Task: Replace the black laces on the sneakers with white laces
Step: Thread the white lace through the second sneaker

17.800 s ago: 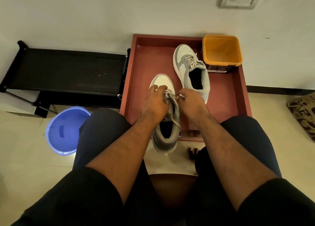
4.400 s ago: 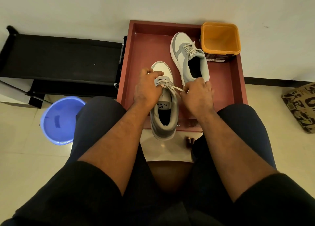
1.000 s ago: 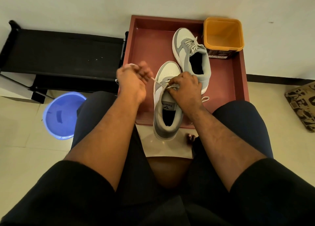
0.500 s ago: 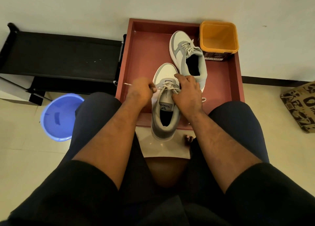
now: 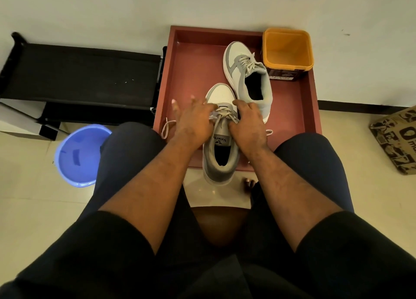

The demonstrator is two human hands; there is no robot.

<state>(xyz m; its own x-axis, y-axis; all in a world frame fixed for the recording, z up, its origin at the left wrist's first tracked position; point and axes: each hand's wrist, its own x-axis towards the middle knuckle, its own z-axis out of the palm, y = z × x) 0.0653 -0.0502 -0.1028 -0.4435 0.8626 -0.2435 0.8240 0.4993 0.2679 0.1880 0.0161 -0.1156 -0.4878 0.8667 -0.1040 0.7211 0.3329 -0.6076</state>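
Near sneaker (image 5: pixel 221 141): grey and white, toe pointing away from the person, heel hanging over the near edge of the red tray (image 5: pixel 191 57). White lace (image 5: pixel 226 115) is crossed through the eyelets between the two hands. One loose end of it curls on the tray just left of the left hand; another bit of loose end shows just right of the right hand.

Left hand (image 5: pixel 194 123): on the left side of the sneaker, fingers spread and mostly straight, blurred by motion. It does not look closed around anything; the palm side seems to touch the shoe's left flank, contact not certain.

Right hand (image 5: pixel 247 124): on the right side of the sneaker, fingers bent over the eyelet row, fingertips at the lace crossings. Whether it pinches the lace or only presses the shoe, cannot tell.

Second sneaker (image 5: pixel 248 78): beyond the right hand, on the tray, already threaded with a white lace, toe away, tilted slightly left. Its heel end lies just past the right-hand fingertips.

Orange tub (image 5: pixel 287 51): far right corner of the tray, just right of the second sneaker.

Outward: blue bucket (image 5: pixel 78 154) on the floor, well left of the left forearm. Black rack (image 5: pixel 78 73) against the wall, beyond the bucket. Printed cardboard box (image 5: pixel 398 138) on the floor, far right of the right arm.
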